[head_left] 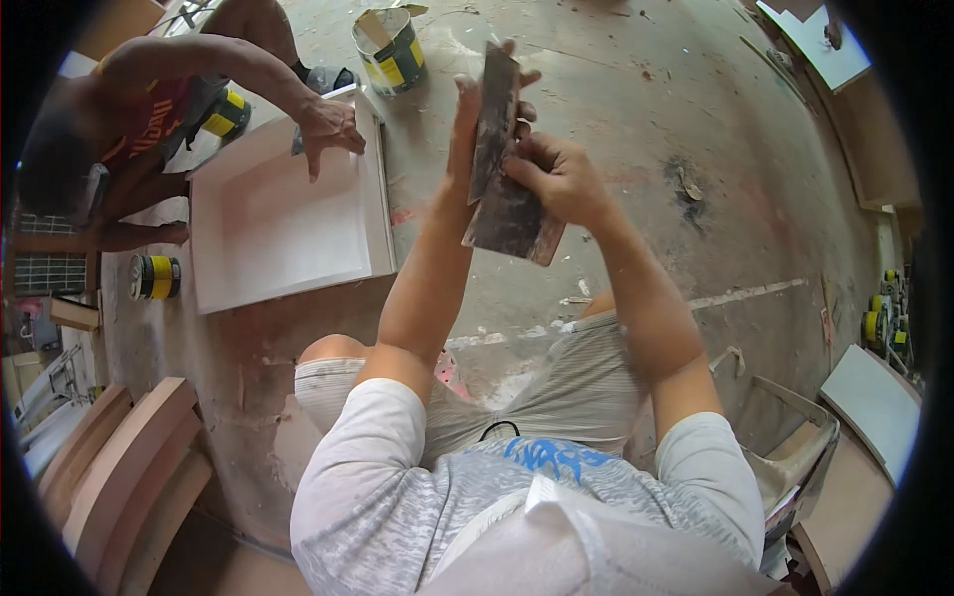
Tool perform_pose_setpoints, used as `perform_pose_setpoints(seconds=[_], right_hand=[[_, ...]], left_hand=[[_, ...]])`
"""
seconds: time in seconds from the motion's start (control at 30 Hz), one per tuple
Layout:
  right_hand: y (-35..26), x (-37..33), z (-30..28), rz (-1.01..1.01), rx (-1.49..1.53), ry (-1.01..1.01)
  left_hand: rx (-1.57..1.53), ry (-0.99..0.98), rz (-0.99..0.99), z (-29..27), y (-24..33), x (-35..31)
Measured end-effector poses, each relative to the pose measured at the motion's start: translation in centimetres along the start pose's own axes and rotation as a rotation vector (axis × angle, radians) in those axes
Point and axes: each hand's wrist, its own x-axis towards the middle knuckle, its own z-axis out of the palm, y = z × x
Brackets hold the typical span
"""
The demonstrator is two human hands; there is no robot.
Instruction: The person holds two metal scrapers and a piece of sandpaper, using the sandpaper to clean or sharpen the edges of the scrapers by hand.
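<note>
In front of me, my left hand point(521, 99) holds a narrow dark flat plate point(493, 119) upright, its thumb on one side and fingertips showing past the other edge. My right hand point(561, 177) pinches a second, wider dark plate point(515, 223), thumb on its face. The two plates, stained and rectangular like filler spreaders, overlap where the hands meet; whether they touch cannot be told. Much of my left palm is hidden behind the narrow plate.
At left, another person's hand point(330, 127) reaches over a white open box point(288, 219). A yellow-labelled bucket point(391, 55) stands beyond; a smaller tin point(155, 277) sits nearer. Curved boards point(134, 477) are stacked lower left, a pale panel point(873, 407) lies at right.
</note>
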Motion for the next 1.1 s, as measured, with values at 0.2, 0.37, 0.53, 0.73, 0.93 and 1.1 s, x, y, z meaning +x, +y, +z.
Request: perform_pose_setpoints(seconds=[0.2, 0.37, 0.53, 0.73, 0.93, 1.1], right_hand=[[-1.4, -1.6, 0.9, 0.033, 0.292, 0.185], [-2.3, -1.1, -2.8, -0.006, 0.675, 0.256], [-1.1, 0.4, -6.4, 0.016, 0.614, 0.487], [1.6, 2.0, -9.3, -0.355, 0.445, 0.764], [0.4, 2.1, -5.7, -0.493, 0.475, 0.639], [-0.8, 1.0, -2.8, -0.518, 0.031, 0.662]], left_hand=[[0.011, -0.032, 0.021, 1.4, -2.3, -0.1], [0.409, -0.094, -0.002, -0.3, -6.4, -1.9], [0.429, 0.172, -0.144, -2.0, -5.6, -0.7], [-0.38, 0.305, -0.024, -3.4, -0.1, 1.2], [-0.025, 0.438, 0.041, 1.4, -1.0, 0.5], [0.189, 0.539, 0.207, 2.2, -0.6, 0.0]])
